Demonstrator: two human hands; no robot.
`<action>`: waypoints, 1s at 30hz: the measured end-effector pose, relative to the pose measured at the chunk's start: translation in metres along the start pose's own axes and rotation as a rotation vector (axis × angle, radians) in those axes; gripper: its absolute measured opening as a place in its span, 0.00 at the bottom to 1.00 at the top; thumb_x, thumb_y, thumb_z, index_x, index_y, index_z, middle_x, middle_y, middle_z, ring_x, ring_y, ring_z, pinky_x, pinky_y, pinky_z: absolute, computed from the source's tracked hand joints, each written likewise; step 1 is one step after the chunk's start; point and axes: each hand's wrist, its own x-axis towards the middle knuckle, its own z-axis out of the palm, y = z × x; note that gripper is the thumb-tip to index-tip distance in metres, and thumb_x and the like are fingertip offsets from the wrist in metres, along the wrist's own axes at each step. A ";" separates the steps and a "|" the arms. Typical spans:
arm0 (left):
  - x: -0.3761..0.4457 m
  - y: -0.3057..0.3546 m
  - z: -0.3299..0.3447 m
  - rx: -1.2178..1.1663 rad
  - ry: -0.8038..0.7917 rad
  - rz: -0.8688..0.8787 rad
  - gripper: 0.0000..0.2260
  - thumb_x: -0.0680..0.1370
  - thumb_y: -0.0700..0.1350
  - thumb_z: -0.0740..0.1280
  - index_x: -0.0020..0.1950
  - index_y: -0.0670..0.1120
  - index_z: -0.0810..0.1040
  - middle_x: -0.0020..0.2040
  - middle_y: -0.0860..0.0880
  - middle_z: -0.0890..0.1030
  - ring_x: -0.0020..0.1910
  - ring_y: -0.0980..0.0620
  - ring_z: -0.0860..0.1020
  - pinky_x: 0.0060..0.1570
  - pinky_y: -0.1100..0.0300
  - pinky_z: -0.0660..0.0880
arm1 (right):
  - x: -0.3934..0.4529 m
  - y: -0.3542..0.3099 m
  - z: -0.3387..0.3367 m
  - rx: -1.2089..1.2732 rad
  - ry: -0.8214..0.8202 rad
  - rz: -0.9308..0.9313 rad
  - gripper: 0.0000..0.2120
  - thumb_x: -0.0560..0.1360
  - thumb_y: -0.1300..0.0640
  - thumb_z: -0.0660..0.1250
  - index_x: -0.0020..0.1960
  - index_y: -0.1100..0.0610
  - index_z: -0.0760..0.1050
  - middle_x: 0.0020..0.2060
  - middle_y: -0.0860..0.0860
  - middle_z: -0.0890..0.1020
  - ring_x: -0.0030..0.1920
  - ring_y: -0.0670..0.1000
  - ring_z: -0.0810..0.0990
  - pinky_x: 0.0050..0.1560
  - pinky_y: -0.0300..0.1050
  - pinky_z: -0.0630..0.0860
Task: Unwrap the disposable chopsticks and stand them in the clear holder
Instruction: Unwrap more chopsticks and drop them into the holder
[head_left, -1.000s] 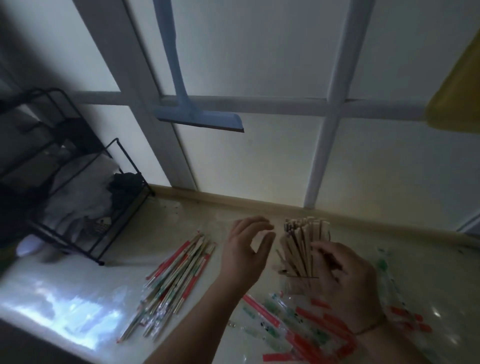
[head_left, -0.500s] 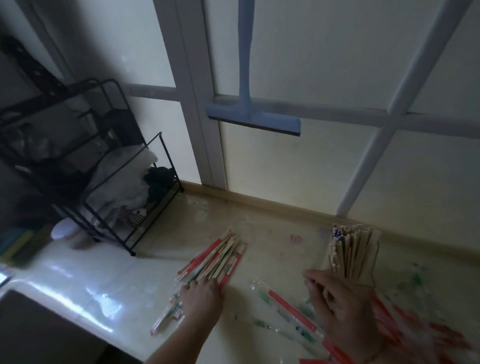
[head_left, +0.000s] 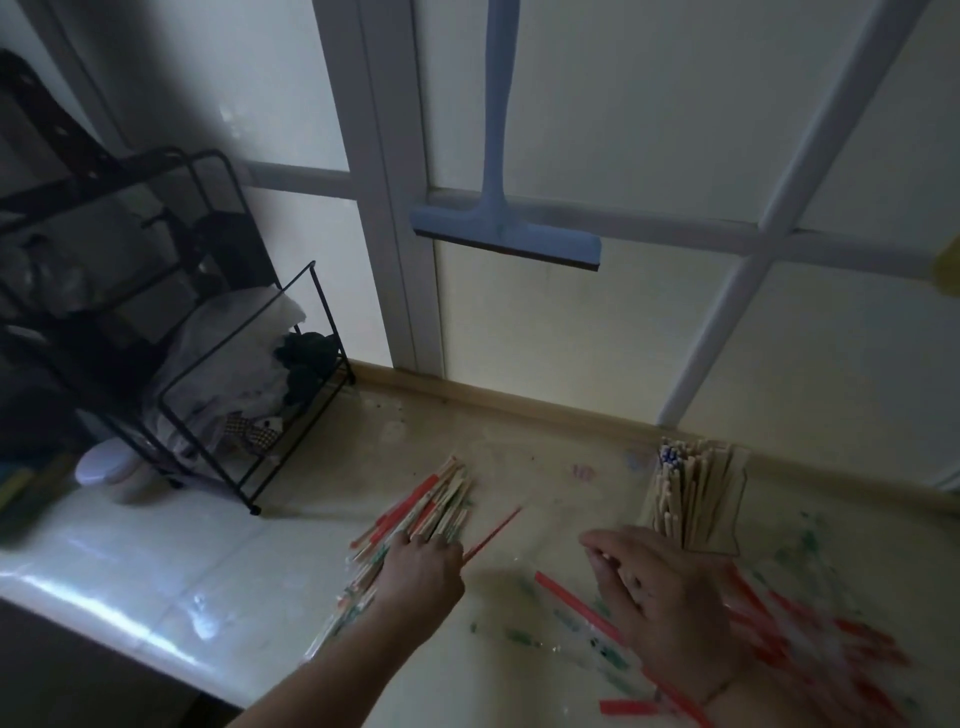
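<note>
Wrapped chopsticks (head_left: 415, 519): loose pile on the counter (head_left: 156, 571), long axes running away and rightward from the left hand (head_left: 421, 566). Left hand: on the pile's near end, fingers (head_left: 415, 538) curled down into the sticks; nearer hand. One red-ended pair (head_left: 491, 532) slants out at its right side; whether pinched, cannot tell. Right hand (head_left: 670, 597): loosely curled, empty, above the spent wrappers (head_left: 810, 644). Clear holder (head_left: 698, 501): packed with bare sticks, just beyond the right hand.
</note>
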 end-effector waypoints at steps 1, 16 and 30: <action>-0.002 0.000 -0.007 -0.041 0.040 0.040 0.10 0.82 0.46 0.55 0.59 0.50 0.74 0.56 0.49 0.81 0.52 0.48 0.80 0.59 0.52 0.71 | 0.002 0.001 0.003 -0.031 -0.043 -0.012 0.10 0.76 0.55 0.63 0.52 0.55 0.81 0.46 0.45 0.82 0.47 0.41 0.79 0.48 0.36 0.77; 0.001 0.000 -0.090 -0.303 0.781 0.373 0.03 0.77 0.50 0.68 0.49 0.54 0.77 0.47 0.57 0.80 0.47 0.53 0.76 0.56 0.44 0.73 | -0.007 -0.011 -0.016 -0.272 -0.292 0.062 0.09 0.66 0.55 0.77 0.45 0.48 0.81 0.32 0.41 0.81 0.33 0.43 0.80 0.53 0.51 0.81; -0.013 0.087 -0.152 -2.050 0.297 -0.218 0.05 0.78 0.38 0.67 0.50 0.39 0.82 0.45 0.40 0.86 0.45 0.43 0.85 0.44 0.55 0.82 | -0.021 -0.026 -0.055 0.697 -0.299 0.860 0.06 0.75 0.69 0.66 0.47 0.62 0.81 0.29 0.54 0.81 0.27 0.53 0.80 0.29 0.44 0.75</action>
